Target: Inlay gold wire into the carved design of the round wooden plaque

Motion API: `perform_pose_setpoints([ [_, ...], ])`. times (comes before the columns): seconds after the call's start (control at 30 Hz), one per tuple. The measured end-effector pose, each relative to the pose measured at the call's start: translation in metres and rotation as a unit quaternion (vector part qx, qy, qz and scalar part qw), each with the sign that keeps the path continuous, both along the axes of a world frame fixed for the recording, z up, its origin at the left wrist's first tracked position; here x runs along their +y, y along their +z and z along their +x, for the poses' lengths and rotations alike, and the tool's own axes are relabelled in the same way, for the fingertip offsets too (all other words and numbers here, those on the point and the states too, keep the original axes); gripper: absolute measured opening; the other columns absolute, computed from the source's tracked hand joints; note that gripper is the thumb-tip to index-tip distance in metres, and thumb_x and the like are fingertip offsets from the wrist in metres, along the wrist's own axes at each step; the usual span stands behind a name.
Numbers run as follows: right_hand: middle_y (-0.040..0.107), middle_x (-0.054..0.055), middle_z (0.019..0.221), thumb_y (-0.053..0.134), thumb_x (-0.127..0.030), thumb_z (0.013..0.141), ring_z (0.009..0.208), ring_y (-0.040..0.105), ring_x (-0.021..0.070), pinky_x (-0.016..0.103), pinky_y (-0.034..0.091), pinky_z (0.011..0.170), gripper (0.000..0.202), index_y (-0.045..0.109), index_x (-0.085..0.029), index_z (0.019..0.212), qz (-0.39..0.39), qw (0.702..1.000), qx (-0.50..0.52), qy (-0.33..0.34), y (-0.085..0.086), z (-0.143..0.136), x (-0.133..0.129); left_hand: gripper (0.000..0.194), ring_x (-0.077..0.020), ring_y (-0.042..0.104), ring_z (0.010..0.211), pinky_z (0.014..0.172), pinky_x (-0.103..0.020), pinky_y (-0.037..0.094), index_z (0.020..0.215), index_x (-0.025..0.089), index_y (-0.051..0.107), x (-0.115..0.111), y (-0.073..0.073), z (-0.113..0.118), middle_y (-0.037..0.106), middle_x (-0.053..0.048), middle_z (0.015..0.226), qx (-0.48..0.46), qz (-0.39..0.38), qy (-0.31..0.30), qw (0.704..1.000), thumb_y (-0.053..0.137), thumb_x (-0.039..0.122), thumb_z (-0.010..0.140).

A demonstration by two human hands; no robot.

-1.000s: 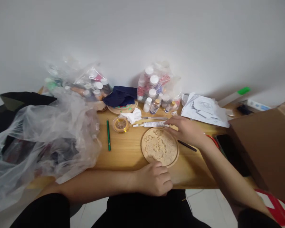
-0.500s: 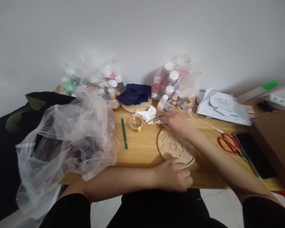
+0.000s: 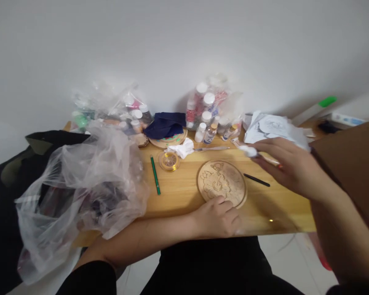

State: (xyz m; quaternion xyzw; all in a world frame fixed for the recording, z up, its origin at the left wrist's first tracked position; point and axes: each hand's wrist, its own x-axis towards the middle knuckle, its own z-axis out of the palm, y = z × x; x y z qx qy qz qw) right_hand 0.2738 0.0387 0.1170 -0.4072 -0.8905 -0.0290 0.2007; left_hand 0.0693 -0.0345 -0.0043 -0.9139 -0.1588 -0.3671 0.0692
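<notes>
A round wooden disc (image 3: 235, 184) with a flower outlined in gold lies on the table. My left hand (image 3: 219, 217) has its fingers curled at the disc's near edge, holding it with thumb and forefinger on the rim. My right hand (image 3: 290, 166) is raised to the right of the disc, its fingers closed on a small white object (image 3: 249, 151), blurred, perhaps a tube or cap. Under that hand a black pen-like stick (image 3: 256, 180) rests on the wood. Behind the disc are a slim silver tool (image 3: 212, 148) and a crumpled white tissue (image 3: 183, 148).
Left of the disc are a spool of gold wire (image 3: 169, 161) and a green pencil (image 3: 155, 174). A plastic bag (image 3: 110, 172) covers the table's left side. Small bottles (image 3: 209, 134), a navy cloth (image 3: 166, 125) and papers (image 3: 269, 126) stand along the wall. A cardboard box (image 3: 353, 155) is at right.
My right hand has lifted away from behind the disc and moved right, with the small white object in it. The black stick has come into sight. My left hand stays at the disc.
</notes>
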Motion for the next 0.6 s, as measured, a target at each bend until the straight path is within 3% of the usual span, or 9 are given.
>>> perform_pose_setpoints([
  [0.1, 0.071, 0.011, 0.105, 0.048, -0.045, 0.096, 0.096, 0.067, 0.0241, 0.038, 0.052, 0.079, 0.030, 0.064, -0.024, 0.110, 0.030, 0.989, 0.033, -0.144, 0.015, 0.039, -0.024, 0.028, -0.0146, 0.043, 0.060, 0.058, -0.032, 0.023, 0.062, 0.019, 0.047, 0.013, 0.017, -0.006, 0.046, 0.001, 0.056, -0.001, 0.014, 0.030, 0.999, 0.048, 0.013, 0.090],
  [0.2, 0.070, 0.015, 0.108, 0.042, -0.061, 0.093, 0.103, 0.066, 0.0314, 0.047, 0.052, 0.084, 0.047, 0.067, -0.022, 0.105, 0.072, 0.955, 0.020, -0.286, 0.027, 0.064, -0.045, 0.030, -0.0162, 0.047, 0.063, 0.060, -0.034, 0.025, 0.065, 0.020, 0.052, 0.034, 0.033, -0.011, 0.048, -0.001, 0.057, 0.043, -0.040, 0.127, 0.990, 0.043, 0.017, 0.094],
  [0.33, 0.065, 0.012, 0.119, 0.042, -0.047, 0.097, 0.122, 0.058, 0.0313, 0.049, 0.044, 0.103, 0.033, 0.062, -0.030, 0.116, 0.078, 0.928, 0.037, -0.361, 0.035, 0.071, -0.064, 0.022, -0.0209, 0.055, 0.075, 0.064, -0.034, 0.031, 0.075, 0.016, 0.061, 0.064, 0.039, -0.016, 0.060, -0.007, 0.071, 0.089, -0.110, 0.223, 0.965, 0.047, 0.013, 0.092],
  [0.4, 0.066, 0.012, 0.113, 0.041, -0.044, 0.097, 0.116, 0.061, 0.0329, 0.051, 0.048, 0.097, 0.029, 0.063, -0.029, 0.109, 0.060, 0.943, 0.038, -0.325, 0.030, 0.069, -0.069, 0.018, -0.0235, 0.058, 0.080, 0.067, -0.035, 0.036, 0.076, 0.014, 0.062, 0.075, 0.036, -0.018, 0.063, -0.009, 0.076, 0.105, -0.152, 0.263, 0.947, 0.051, 0.012, 0.090],
  [0.5, 0.069, 0.013, 0.104, 0.051, -0.034, 0.095, 0.097, 0.066, 0.0280, 0.043, 0.054, 0.079, 0.018, 0.061, -0.023, 0.105, 0.079, 0.976, 0.076, -0.188, 0.012, 0.061, -0.072, 0.010, -0.0281, 0.062, 0.088, 0.073, -0.038, 0.043, 0.086, 0.011, 0.065, 0.082, 0.033, -0.023, 0.066, -0.014, 0.087, 0.109, -0.216, 0.315, 0.918, 0.056, 0.014, 0.089],
  [0.6, 0.070, 0.011, 0.103, 0.052, -0.023, 0.096, 0.092, 0.067, 0.0222, 0.035, 0.054, 0.077, 0.017, 0.058, -0.021, 0.111, 0.016, 0.995, 0.082, -0.060, -0.010, 0.046, -0.076, 0.017, -0.0285, 0.063, 0.097, 0.081, -0.041, 0.048, 0.105, 0.011, 0.065, 0.074, 0.041, -0.025, 0.067, -0.014, 0.101, 0.092, -0.273, 0.331, 0.898, 0.058, 0.019, 0.091],
])
